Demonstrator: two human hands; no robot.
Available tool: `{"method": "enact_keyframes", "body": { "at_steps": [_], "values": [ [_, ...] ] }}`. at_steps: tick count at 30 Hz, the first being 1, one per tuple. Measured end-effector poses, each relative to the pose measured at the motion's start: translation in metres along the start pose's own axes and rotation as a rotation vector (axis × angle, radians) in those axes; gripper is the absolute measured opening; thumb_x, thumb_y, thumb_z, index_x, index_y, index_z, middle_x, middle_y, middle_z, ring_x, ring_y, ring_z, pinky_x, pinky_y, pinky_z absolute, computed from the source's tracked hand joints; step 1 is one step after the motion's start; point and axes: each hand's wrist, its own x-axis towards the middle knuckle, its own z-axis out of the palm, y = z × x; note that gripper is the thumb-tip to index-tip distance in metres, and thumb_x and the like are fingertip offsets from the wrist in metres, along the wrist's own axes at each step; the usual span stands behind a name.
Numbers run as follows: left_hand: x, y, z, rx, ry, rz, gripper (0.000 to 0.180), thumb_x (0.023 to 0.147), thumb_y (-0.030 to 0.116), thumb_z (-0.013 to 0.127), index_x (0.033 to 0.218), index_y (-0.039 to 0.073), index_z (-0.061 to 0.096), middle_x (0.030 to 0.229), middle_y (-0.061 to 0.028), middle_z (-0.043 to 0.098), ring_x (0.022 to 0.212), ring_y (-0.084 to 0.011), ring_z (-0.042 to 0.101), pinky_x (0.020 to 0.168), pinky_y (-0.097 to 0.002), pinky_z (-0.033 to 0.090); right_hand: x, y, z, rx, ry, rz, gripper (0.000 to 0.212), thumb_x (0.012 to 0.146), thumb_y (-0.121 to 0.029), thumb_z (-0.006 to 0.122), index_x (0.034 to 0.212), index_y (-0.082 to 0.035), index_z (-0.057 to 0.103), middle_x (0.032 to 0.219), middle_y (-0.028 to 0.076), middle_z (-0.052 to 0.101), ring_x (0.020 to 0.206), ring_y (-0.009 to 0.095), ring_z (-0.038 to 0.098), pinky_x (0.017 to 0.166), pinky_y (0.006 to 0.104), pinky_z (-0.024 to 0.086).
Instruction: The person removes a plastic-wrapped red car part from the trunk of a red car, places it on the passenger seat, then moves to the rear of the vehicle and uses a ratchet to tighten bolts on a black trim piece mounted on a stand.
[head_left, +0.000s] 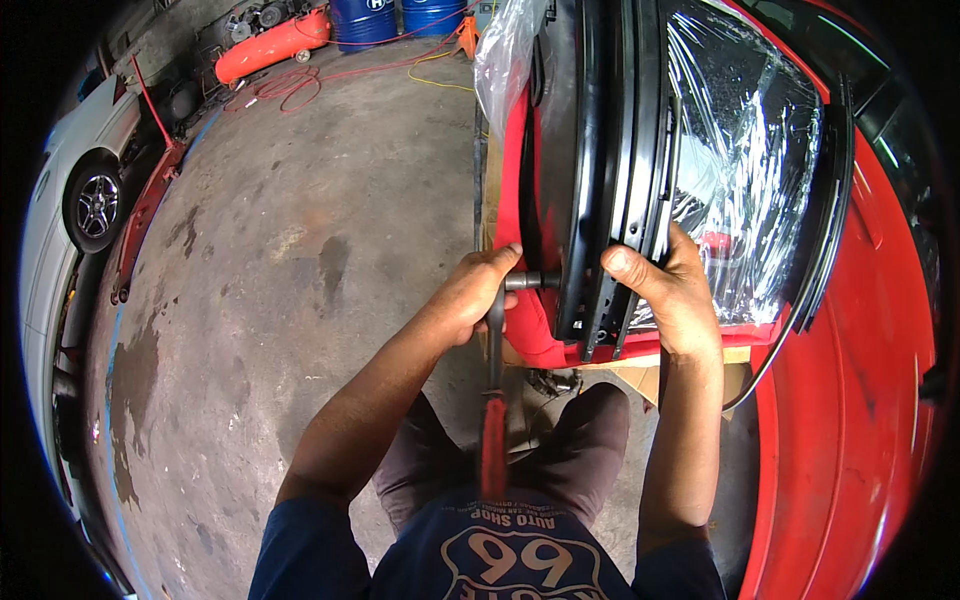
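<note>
My left hand is closed around the head of a ratchet wrench. The wrench's red handle hangs down toward my lap, slightly blurred. From its head a silver socket reaches right, against the side of a black metal seat rail. My right hand grips the lower part of the rails, thumb on top and fingers curled behind, partly hidden. The rails lie along a red and black car seat, which is partly wrapped in clear plastic film.
Cardboard lies beneath the seat. A red car body stands close on the right. At far left is a white car beside a red floor jack. A red air compressor, hose and blue drums are at the back.
</note>
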Motion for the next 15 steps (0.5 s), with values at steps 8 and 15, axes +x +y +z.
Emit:
{"method": "enact_keyframes", "body": {
  "at_steps": [8, 15],
  "values": [
    [-0.006, -0.005, -0.024, -0.073, 0.062, 0.097, 0.053, 0.103, 0.054, 0.056, 0.113, 0.002, 0.063, 0.099, -0.0091, 0.064, 0.087, -0.0183, 0.064, 0.046, -0.0296, 0.046, 0.000, 0.003, -0.002, 0.004, 0.014, -0.013, 0.050, 0.082, -0.021, 0.090, 0.120, 0.002, 0.067, 0.106, 0.006, 0.074, 0.093, 0.012, 0.067, 0.087, 0.0297, 0.055],
    [-0.006, -0.016, -0.020, -0.151, 0.050, 0.188, 0.047, 0.105, 0.051, 0.055, 0.097, 0.006, 0.063, 0.082, -0.0041, 0.062, 0.067, -0.0135, 0.056, 0.051, -0.0296, 0.046, -0.002, 0.003, 0.001, 0.008, 0.036, 0.003, 0.050, 0.083, -0.020, 0.090, 0.122, 0.002, 0.066, 0.106, 0.005, 0.074, 0.094, 0.012, 0.067, 0.089, 0.0296, 0.054]
  ]
}}
